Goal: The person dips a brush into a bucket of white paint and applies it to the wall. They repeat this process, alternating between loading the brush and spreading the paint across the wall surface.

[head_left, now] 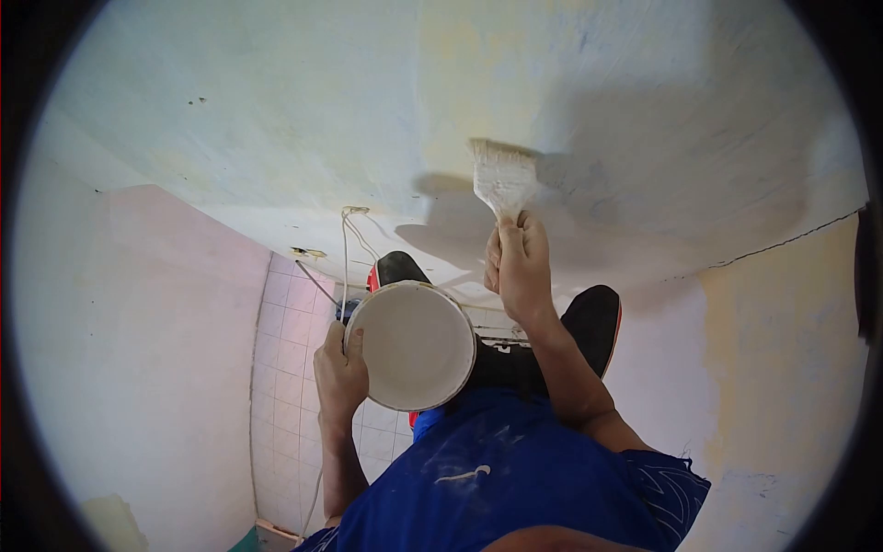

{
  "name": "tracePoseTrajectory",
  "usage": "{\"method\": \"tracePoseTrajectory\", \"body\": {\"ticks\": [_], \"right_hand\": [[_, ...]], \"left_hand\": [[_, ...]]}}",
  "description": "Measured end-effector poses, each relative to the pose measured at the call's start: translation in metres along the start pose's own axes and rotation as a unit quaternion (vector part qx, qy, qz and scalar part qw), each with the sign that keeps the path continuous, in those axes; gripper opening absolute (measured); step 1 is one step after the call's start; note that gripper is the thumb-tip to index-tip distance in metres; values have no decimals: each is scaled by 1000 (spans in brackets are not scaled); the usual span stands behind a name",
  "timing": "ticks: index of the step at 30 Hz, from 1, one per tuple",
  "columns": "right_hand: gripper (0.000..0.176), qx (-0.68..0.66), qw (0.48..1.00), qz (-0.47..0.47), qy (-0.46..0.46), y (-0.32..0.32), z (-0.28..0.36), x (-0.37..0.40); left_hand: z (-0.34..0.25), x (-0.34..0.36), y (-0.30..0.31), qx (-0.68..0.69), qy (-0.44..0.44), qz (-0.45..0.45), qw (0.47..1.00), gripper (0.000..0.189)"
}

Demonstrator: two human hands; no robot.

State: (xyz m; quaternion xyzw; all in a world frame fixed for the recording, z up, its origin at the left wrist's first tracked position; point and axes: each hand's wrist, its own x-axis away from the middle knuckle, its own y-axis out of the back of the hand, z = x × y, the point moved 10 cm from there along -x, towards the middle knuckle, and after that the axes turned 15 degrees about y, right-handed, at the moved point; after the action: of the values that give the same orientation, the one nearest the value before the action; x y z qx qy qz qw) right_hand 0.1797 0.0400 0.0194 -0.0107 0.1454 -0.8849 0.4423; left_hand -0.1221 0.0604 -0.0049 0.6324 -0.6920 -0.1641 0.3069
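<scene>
My right hand [522, 267] is closed around the handle of a wide paintbrush [505, 179] coated in white. The bristles point up at the wall [368, 110] and seem to touch it, with the brush's shadow beside them. Lower and to the left, my left hand [340, 370] grips the rim of a round paint bucket [414, 345], thumb over the edge. Pale, whitish paint fills the part of the bucket I can see; its depth cannot be made out. The wall shows patchy white, pale green and yellow areas.
Loose white wires [348, 241] hang from a hole in the wall, near a second opening [308, 252] with a dark cable. Tiled floor [285, 368] lies far below. My shoes [593, 322] rest on a support mostly hidden by my body. A crack [782, 244] runs along the right wall.
</scene>
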Motion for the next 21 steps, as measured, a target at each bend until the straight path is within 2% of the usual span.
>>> {"method": "tracePoseTrajectory", "body": {"ticks": [1,2,4,5,7,8,10,11,12,13,14,18,19,21], "right_hand": [[18,18,997,9,72,-4,15,-2],[18,17,997,11,75,-6,2,-3],[15,43,981,-10,190,6,-39,-8],[15,42,981,-6,191,15,-73,-13],[21,176,977,12,120,39,-158,-19],[21,175,977,15,120,42,-186,-16],[21,198,980,-33,13,55,-248,1],[21,196,980,-31,10,56,-260,2],[20,90,987,-37,-124,55,-293,10],[20,-19,966,-42,-253,48,-320,22],[21,-19,967,-79,-243,47,-319,19],[25,-54,970,-61,-228,19,-290,-16],[25,-56,970,-59,-228,4,-259,-12],[24,-60,983,-60,-161,-29,-165,-9]], "left_hand": [[0,-1,0,2,-2,-3,1000,32],[1,-1,0,-8,-4,-4,1000,32],[5,1,2,-16,-2,-8,1000,31],[6,2,2,-10,-2,-5,1000,31],[10,5,4,-4,1,-3,1000,32],[9,5,4,-4,-3,-7,1000,32],[11,6,5,-7,-5,-12,1000,32],[12,7,5,-2,-4,-14,1000,32],[13,7,5,3,-4,-15,1000,32],[12,7,6,2,-5,-16,1000,32],[13,8,6,-2,2,-14,1000,32],[15,7,6,5,-3,-23,1000,32],[15,8,8,4,-4,-25,1000,32],[12,8,8,-2,-21,-28,999,33]]}}
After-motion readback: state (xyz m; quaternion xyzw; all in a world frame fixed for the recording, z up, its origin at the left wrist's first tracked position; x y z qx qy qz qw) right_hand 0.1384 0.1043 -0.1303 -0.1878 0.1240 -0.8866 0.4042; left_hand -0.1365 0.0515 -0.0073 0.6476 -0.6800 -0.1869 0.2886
